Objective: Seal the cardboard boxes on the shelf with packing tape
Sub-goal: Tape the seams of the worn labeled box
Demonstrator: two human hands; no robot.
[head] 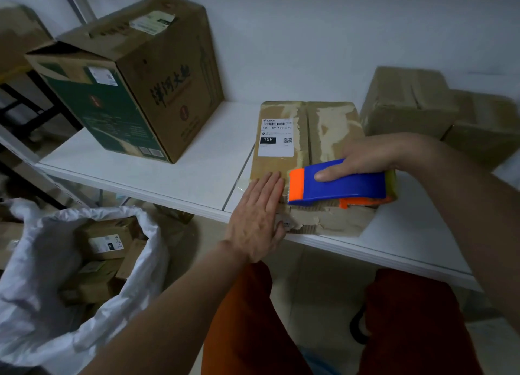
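Blue dispenser (342,181) gripped by right hand (371,156) on box (306,138); left hand (257,214) flat on near-left corner. Tall box (135,79) far left, sack (56,262) below shelf (157,172).

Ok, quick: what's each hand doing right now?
Left hand: open, flat, pressing on the box.
Right hand: gripping the tape dispenser on that box.

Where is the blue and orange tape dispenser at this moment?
In the head view, right of centre, the tape dispenser lies on the flat cardboard box at the shelf's front edge, gripped by the right hand, beside the left hand.
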